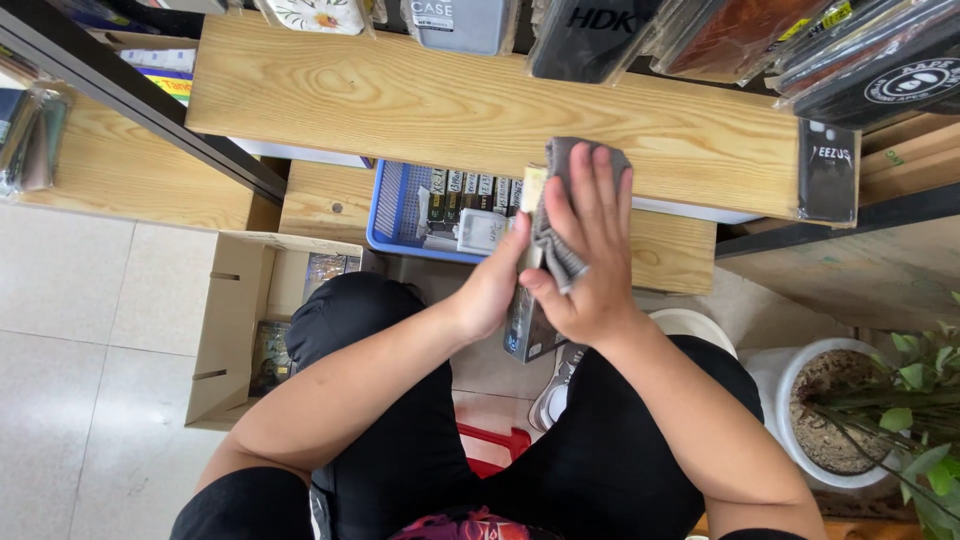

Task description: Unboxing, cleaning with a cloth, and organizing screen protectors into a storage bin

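Wooden shelves (420, 100) ran across the top of the view above a pale tiled floor (90, 330), with packaged phone cases (600, 30) hanging along the upper edge. On the lower shelf sat a blue plastic basket (395, 215) filled with small boxed goods. An open cardboard box (235, 330) stood on the floor to the person's left, with flat packets showing inside it. To the right stood a white pot with a green plant (850, 410), and a red stool (495, 445) showed between the person's knees.

The person sat in black trousers, both forearms raised in front of the shelves. The left hand (490, 290) was closed around a slim packaged phone case (527, 325), gripping it by its edge and holding it upright, its lower end hanging below the hands and its top reaching the shelf edge. The right hand (590, 250) lay flat against the packet's other face with fingers spread, pressing a grey cloth (565, 215) onto it; the cloth was bunched under the palm and thumb and stuck out above the fingertips.
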